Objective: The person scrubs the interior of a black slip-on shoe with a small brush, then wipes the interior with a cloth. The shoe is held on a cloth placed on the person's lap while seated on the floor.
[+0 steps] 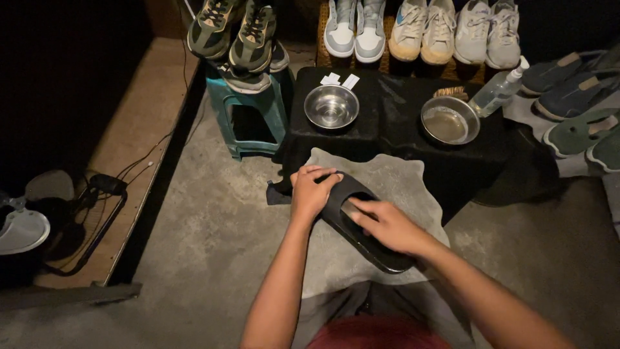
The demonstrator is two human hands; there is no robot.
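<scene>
A black shoe (361,242) lies tilted on a grey cloth (400,184) spread over my lap. My left hand (311,192) grips the shoe's far end, with its fingers curled over the rim. Over the shoe's opening rests my right hand (387,224), fingers flat and pressed on the inside of the shoe. Whether anything lies under those fingers is hidden.
Ahead is a black-covered low table (387,123) with two steel bowls (331,106) (449,120), a brush (451,93) and a clear spray bottle (498,92). Pairs of sneakers (445,29) line the back. A teal stool (248,113) holds green shoes. Left: cables and a fan (26,223).
</scene>
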